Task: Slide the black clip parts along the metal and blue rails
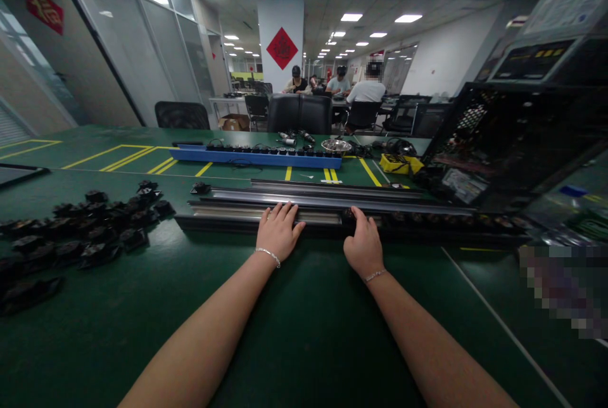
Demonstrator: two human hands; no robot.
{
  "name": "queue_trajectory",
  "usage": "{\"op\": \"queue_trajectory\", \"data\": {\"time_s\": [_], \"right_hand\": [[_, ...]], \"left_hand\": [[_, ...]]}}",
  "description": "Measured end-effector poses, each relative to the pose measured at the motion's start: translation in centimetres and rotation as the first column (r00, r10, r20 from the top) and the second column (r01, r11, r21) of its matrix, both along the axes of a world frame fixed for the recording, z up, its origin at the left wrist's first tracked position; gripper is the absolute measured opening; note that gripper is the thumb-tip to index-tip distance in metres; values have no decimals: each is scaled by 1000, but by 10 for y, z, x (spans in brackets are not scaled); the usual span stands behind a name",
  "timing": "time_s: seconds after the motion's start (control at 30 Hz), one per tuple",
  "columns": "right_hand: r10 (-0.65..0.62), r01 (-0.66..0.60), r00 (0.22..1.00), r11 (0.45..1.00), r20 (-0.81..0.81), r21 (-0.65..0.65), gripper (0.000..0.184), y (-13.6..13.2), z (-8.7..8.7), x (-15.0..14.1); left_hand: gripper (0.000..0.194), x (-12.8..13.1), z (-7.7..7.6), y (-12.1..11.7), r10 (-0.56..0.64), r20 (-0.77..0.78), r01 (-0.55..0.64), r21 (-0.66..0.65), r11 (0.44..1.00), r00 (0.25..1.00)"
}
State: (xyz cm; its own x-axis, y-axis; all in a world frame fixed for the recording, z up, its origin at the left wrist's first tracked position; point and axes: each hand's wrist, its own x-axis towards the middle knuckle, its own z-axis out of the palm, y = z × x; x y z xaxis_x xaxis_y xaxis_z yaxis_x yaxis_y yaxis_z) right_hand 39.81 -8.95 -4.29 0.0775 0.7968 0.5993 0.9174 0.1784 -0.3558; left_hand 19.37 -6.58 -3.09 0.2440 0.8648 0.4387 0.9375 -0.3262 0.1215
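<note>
Forearms [204, 329] cross the tabletop [308, 344], left hand [278, 235] with fingers spread on a black rail [218, 223], right hand [365, 244] curled there (grip unclear)

My bare forearms [202, 332] reach forward. My left hand [278, 232] lies palm down, fingers slightly fanned, thumb out; my right hand [365, 244] extends its index finger, other fingers curled.
</note>
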Motion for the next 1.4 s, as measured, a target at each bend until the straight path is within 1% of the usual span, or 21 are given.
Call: {"op": "queue_trajectory", "data": {"time_s": [0.23,0.33,0.43,0.53,0.6,0.7,0.77,0.87,1.1,1.17,1.23,1.4], "right_hand": [[64,-64,998,998,18,2,72,1,-2,-5],[92,-91,994,996,-53,21,71,2,-3,-7],[122,-120,984,993,-131,23,66,3,-3,-7],[135,-134,980,991,-143,22,63,3,-3,-7],[133,-130,985,991,-111,34,62,2,-3,-7],[157,-157,987,987,-22,32,60,1,-4,-8],[187,-187,982,982,27,15,58,1,-3,-9],[204,-203,978,979,54,-18,56,0,-3,-10],[223,-213,971,971,90,-111,60,-1,-1,-9],[214,-201,971,972,103,-120,60,0,-2,-9],[195,-180,971,977,136,-117,61,0,-3,-10],[79,-62,965,995,250,-75,62,1,-5,-9]], "left_hand": [[50,0,0,-2,-12,28,11,12,1000,1000],[46,-1,1,-2,-28,23,28,9,1000,999],[42,-1,1,-3,-67,9,67,11,998,998],[40,3,1,-6,-133,-21,134,9,991,991],[40,7,1,-9,-164,-45,165,3,986,985],[41,14,1,-14,-177,-86,177,-11,984,980],[45,18,1,-16,-186,-111,185,-20,983,976],[52,21,2,-18,-193,-139,191,-31,981,971],[69,33,0,-18,-117,-158,110,-54,992,980],[73,37,0,-19,-86,-158,77,-61,995,984],[72,40,-1,-19,-64,-158,54,-67,996,985],[61,43,-2,-19,-69,-169,59,-66,996,983]]}}
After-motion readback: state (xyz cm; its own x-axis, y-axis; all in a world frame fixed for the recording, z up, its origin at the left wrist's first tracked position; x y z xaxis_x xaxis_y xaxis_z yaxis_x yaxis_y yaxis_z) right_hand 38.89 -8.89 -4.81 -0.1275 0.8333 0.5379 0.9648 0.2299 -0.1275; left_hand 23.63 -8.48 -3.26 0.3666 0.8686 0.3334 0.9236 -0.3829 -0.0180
